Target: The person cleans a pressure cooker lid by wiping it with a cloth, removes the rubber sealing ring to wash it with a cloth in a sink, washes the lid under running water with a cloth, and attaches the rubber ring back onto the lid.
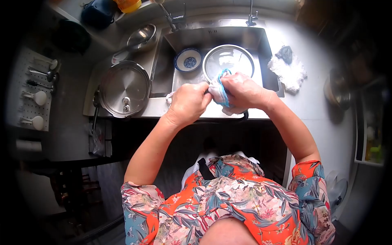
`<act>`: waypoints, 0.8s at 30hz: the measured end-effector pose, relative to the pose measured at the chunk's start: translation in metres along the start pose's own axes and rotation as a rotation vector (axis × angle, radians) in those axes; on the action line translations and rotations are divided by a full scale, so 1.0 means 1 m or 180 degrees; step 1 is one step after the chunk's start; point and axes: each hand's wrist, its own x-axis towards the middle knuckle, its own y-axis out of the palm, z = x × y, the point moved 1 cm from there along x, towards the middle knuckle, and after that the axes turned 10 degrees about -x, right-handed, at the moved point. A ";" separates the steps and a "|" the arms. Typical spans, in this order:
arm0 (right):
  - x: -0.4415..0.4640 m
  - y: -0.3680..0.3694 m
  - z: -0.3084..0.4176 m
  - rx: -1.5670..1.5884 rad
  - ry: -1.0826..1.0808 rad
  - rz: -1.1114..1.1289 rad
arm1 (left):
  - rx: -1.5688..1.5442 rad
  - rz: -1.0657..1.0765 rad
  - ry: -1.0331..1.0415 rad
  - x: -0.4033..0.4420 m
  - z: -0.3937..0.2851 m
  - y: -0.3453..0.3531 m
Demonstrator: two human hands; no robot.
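Observation:
A white cloth with a blue edge [220,90] is bunched up between my hands at the sink's front edge. My right hand [244,90] is closed around its thicker part. My left hand [188,102] is closed at the other end, and a bit of white cloth shows beyond its outer side. Just behind my hands, a round metal pot [228,61] sits in the steel sink [167,67], its inside shiny as if wet. To its left in the sink is a white bowl with a blue pattern [188,60].
A pressure cooker lid [124,87] lies on the left counter, with a metal bowl [141,37] behind it. Two taps, one a slim tap [251,16], stand at the back. A fluffy white cloth [287,71] lies on the right. Utensils hang on a pegboard [38,96].

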 end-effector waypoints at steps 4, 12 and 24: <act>-0.008 0.006 -0.009 0.0212 0.0204 -0.0068 | -0.0249 -0.0302 0.0015 -0.005 -0.003 -0.014; -0.064 0.050 -0.038 0.1116 0.1117 0.0658 | -0.0847 -0.1137 -0.0290 -0.034 0.036 -0.071; -0.047 0.061 -0.032 0.3839 0.1240 0.0380 | -0.2661 -0.0208 -0.1748 -0.053 0.082 -0.052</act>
